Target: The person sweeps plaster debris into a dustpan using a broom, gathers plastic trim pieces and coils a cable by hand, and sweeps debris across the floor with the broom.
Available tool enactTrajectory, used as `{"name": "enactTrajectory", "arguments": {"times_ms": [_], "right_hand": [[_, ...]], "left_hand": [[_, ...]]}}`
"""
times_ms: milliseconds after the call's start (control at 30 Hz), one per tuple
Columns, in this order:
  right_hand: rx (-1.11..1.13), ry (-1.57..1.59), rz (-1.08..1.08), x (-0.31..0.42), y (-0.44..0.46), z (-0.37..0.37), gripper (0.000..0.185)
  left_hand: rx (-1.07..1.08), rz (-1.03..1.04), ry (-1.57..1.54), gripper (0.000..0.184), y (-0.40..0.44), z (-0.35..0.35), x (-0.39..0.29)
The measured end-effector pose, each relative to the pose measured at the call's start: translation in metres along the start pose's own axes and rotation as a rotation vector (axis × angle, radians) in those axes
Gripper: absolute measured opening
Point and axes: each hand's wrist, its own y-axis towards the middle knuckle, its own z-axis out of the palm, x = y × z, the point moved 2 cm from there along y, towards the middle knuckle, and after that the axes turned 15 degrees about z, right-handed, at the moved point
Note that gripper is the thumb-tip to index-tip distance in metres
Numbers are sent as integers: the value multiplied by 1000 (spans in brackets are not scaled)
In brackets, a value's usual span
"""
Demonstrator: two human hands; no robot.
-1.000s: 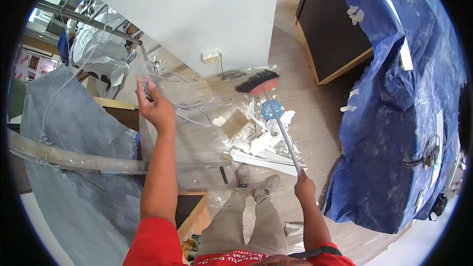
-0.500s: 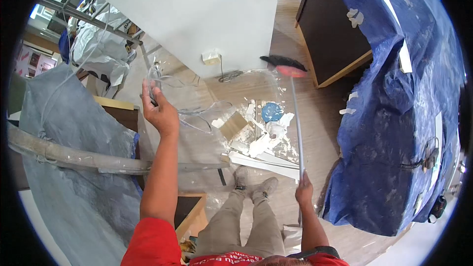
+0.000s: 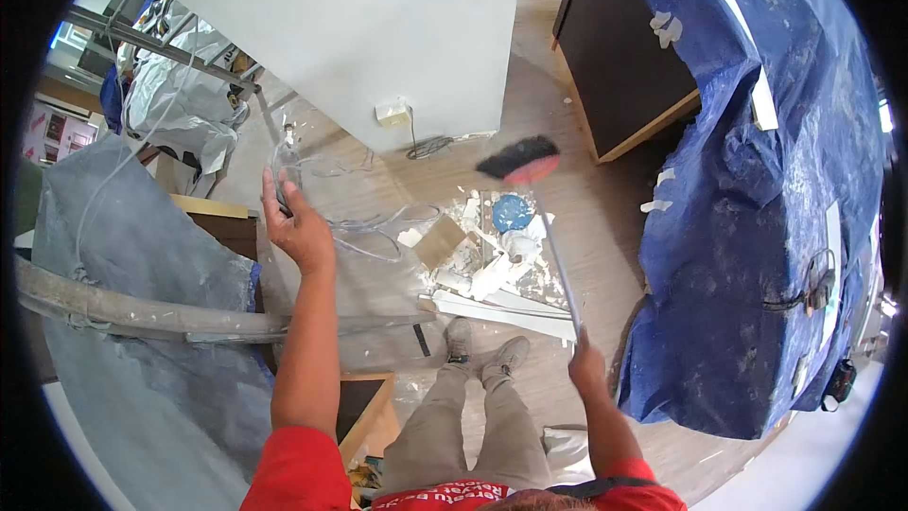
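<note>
My right hand point(image 3: 588, 369) is closed round the pale handle of a broom point(image 3: 556, 270). The broom's head, with black bristles and a red base point(image 3: 522, 161), is beyond the pile of white scraps point(image 3: 497, 270) and looks slightly blurred. Raised at the left, my left hand point(image 3: 301, 232) has its fingers curled round a looped pale cable point(image 3: 364, 227); a greyish part shows between thumb and fingers, its exact shape unclear. Loops of that cable trail toward the floor. A blue round piece point(image 3: 514, 213) and a brown square piece point(image 3: 440, 241) lie among the scraps.
Long white strips point(image 3: 501, 312) lie just ahead of my shoes. A white wall point(image 3: 378, 28) with a socket box point(image 3: 392, 113) stands ahead. Blue sheeting point(image 3: 719, 312) covers furniture on the right; a grey-covered piece point(image 3: 142, 274) and a long pole point(image 3: 189, 314) are at left.
The broom head has swung left and nearer, away from the wall's foot toward the scraps. My left hand has lowered slightly, still with the cable. The view has shifted a little.
</note>
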Motion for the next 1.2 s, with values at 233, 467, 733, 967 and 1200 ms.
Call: {"name": "enactTrajectory", "arguments": {"times_ms": [233, 467, 733, 967, 1200], "right_hand": [[50, 67, 139, -57, -86, 23, 44], [51, 318, -12, 91, 18, 114, 58], [181, 318, 103, 59, -65, 91, 48], [122, 298, 27, 56, -46, 65, 46], [186, 262, 5, 76, -40, 93, 49]], "left_hand": [[0, 6, 17, 41, -3, 0, 13], [23, -45, -79, 42, -16, 18, 1], [44, -139, -94, 43, -13, 30, -15], [39, -39, -61, 43, -19, 21, 9], [43, -162, -98, 43, -24, 13, 5]]}}
